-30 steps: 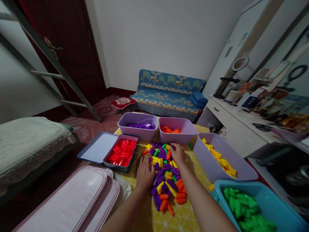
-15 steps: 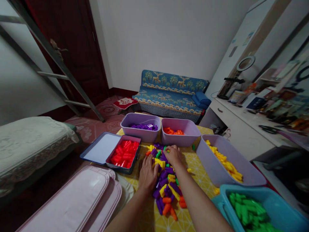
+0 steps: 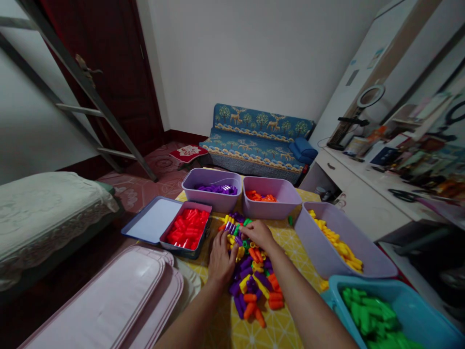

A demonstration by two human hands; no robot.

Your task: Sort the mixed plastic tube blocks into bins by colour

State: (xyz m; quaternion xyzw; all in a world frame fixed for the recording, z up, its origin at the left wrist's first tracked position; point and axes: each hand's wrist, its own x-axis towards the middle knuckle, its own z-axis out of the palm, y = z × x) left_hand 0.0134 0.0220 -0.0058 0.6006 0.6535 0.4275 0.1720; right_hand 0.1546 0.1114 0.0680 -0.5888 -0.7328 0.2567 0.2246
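A mixed pile of small plastic tube-shaped pieces (image 3: 250, 278) in purple, yellow, orange and green lies on the table. My left hand (image 3: 221, 257) rests at the pile's left side, fingers apart, with its fingertips among yellow and purple pieces. From the right, my right hand (image 3: 259, 235) reaches over the upper part of the pile. Its fingers stretch leftward and touch pieces near a green one; I see nothing gripped in them. Two orange pieces (image 3: 256, 255) lie just below this hand.
Around the pile stand a lilac bin of purple pieces (image 3: 192, 191), a lilac bin of orange pieces (image 3: 272, 209), a lilac bin of yellow pieces (image 3: 314, 242), a teal bin of green pieces (image 3: 343, 305) and a hinged case of red pieces (image 3: 198, 249). Pink lids (image 3: 109, 295) lie at left.
My right hand has shifted slightly left over the pile. Pieces in the pile's upper middle have been spread about, and orange and green ones now show there. My left hand has barely moved.
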